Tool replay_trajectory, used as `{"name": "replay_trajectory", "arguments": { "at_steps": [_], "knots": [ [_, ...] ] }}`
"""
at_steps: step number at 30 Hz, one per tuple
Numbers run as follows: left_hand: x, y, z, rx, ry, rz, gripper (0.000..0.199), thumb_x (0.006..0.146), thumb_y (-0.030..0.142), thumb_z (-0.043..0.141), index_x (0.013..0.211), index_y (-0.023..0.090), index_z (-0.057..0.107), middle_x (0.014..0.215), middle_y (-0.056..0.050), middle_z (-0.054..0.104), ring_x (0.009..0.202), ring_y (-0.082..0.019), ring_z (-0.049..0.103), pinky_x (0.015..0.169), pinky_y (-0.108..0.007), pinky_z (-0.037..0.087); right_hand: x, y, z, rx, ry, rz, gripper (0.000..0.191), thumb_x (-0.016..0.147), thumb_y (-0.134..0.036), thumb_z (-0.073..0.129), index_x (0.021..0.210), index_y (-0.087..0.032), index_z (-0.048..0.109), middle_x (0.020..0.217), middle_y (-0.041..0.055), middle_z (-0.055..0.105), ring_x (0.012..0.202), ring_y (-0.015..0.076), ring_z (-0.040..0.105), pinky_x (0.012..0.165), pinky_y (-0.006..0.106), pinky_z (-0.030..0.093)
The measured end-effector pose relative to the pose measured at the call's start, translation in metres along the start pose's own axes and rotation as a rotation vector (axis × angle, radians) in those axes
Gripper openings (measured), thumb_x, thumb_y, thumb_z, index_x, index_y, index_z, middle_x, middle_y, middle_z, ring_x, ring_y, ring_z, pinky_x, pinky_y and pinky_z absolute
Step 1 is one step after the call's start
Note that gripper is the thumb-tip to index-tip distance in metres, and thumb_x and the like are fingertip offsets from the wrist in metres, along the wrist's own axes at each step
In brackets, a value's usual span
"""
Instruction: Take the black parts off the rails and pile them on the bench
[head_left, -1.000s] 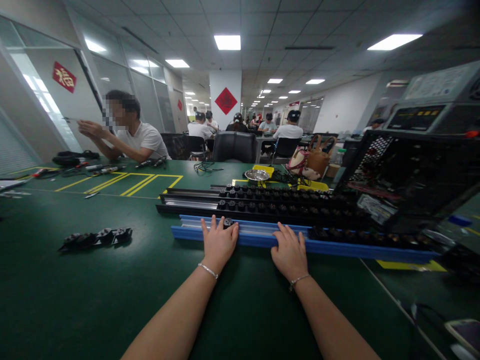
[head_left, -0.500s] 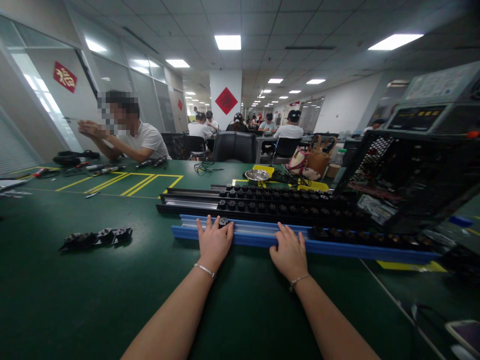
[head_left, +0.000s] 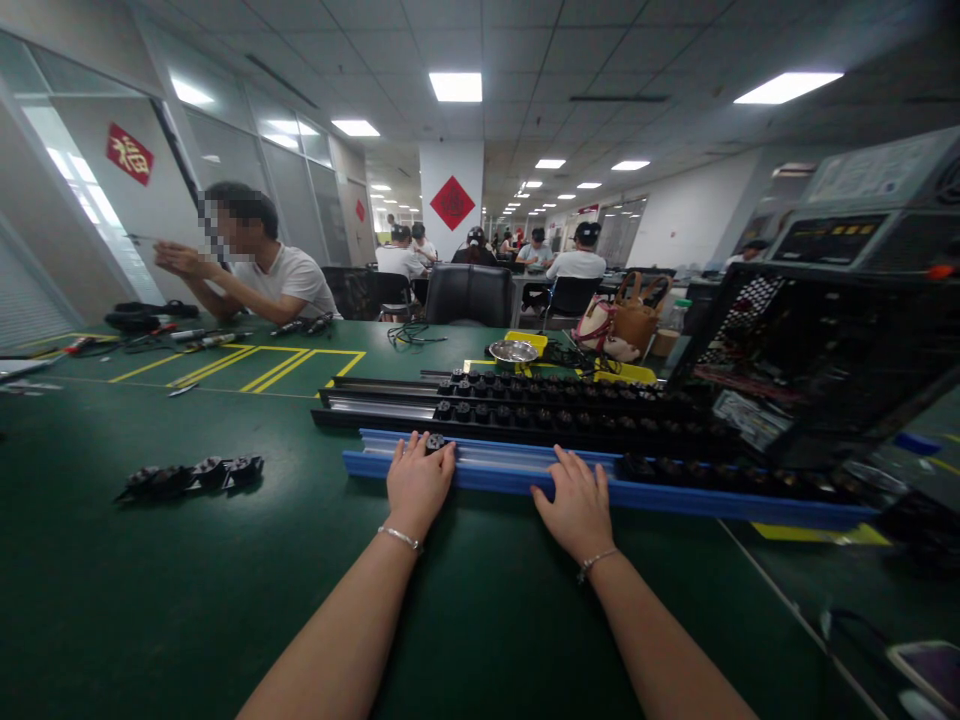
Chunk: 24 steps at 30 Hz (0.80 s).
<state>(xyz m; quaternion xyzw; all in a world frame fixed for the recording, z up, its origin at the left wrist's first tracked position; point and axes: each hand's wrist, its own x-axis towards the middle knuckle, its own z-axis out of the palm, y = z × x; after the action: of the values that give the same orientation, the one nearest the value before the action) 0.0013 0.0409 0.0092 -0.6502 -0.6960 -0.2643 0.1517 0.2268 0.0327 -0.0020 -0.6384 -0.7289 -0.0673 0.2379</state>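
A long blue channel rail (head_left: pixel 495 467) lies across the green table in front of me. My left hand (head_left: pixel 420 487) has its fingers and thumb closed about a small black round part (head_left: pixel 436 443) sitting in the rail near its left end. Over the middle of the rail is my right hand (head_left: pixel 576 505), its fingers across the channel and its thumb by the front wall, holding the rail. Farther right, a row of black parts (head_left: pixel 697 470) sits in the same channel. The bare channel shows between my hands.
Behind lie black rails (head_left: pixel 375 406) with rows of similar parts. A strip of black parts (head_left: pixel 191 478) lies left. An opened computer case (head_left: pixel 817 350) stands right, a metal bowl (head_left: pixel 514 351) at the back. A co-worker (head_left: pixel 262 260) sits across at the left.
My left hand has slid a little leftward along the blue rail with the black round part. The right thumb has moved slightly left; otherwise the right hand stays in place.
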Motion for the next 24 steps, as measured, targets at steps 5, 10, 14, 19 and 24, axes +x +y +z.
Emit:
{"name": "replay_trajectory", "arguments": {
  "at_steps": [5,10,14,19,24],
  "knots": [
    [0.002,-0.004,0.000,-0.010,-0.017,-0.034,0.034,0.088,0.035,0.041,0.101,0.030,0.072,0.121,-0.008,0.063,0.122,-0.027,0.050,0.106,-0.042,0.032,0.000,0.001,0.001,0.017,0.008,0.008,0.019,0.076,-0.026,0.049,0.090,-0.019,0.059,0.138,0.0076,0.047,0.130,0.0250,0.034,0.111,0.051,0.012],
    [0.003,-0.011,-0.004,-0.008,-0.043,-0.053,0.034,0.088,0.034,0.041,0.101,0.031,0.072,0.121,-0.007,0.062,0.123,-0.027,0.048,0.106,-0.042,0.032,0.001,0.001,0.002,0.025,0.010,0.015,0.020,0.074,-0.023,0.048,0.090,-0.020,0.060,0.137,0.0059,0.048,0.131,0.0244,0.033,0.111,0.050,0.012],
    [0.005,-0.020,-0.006,0.023,-0.049,-0.085,0.034,0.088,0.034,0.040,0.101,0.031,0.072,0.122,-0.005,0.062,0.124,-0.027,0.047,0.105,-0.042,0.032,0.001,0.000,0.002,0.022,0.008,0.020,0.020,0.073,-0.023,0.047,0.089,-0.020,0.059,0.138,0.0059,0.048,0.132,0.0239,0.033,0.111,0.049,0.012],
    [0.006,-0.028,-0.004,0.051,-0.063,-0.100,0.034,0.088,0.034,0.041,0.103,0.033,0.071,0.123,-0.004,0.062,0.125,-0.027,0.047,0.105,-0.043,0.031,0.001,0.000,0.001,0.018,-0.007,0.021,0.022,0.074,-0.024,0.047,0.091,-0.020,0.059,0.138,0.0065,0.047,0.132,0.0239,0.032,0.111,0.050,0.012],
    [0.005,-0.032,-0.001,0.069,-0.040,-0.116,0.034,0.089,0.036,0.039,0.102,0.034,0.071,0.123,-0.004,0.062,0.126,-0.027,0.045,0.105,-0.045,0.029,0.001,0.000,0.001,0.025,-0.008,0.026,0.022,0.074,-0.024,0.046,0.091,-0.019,0.059,0.138,0.0061,0.047,0.132,0.0242,0.032,0.111,0.049,0.011]
  ]
}}
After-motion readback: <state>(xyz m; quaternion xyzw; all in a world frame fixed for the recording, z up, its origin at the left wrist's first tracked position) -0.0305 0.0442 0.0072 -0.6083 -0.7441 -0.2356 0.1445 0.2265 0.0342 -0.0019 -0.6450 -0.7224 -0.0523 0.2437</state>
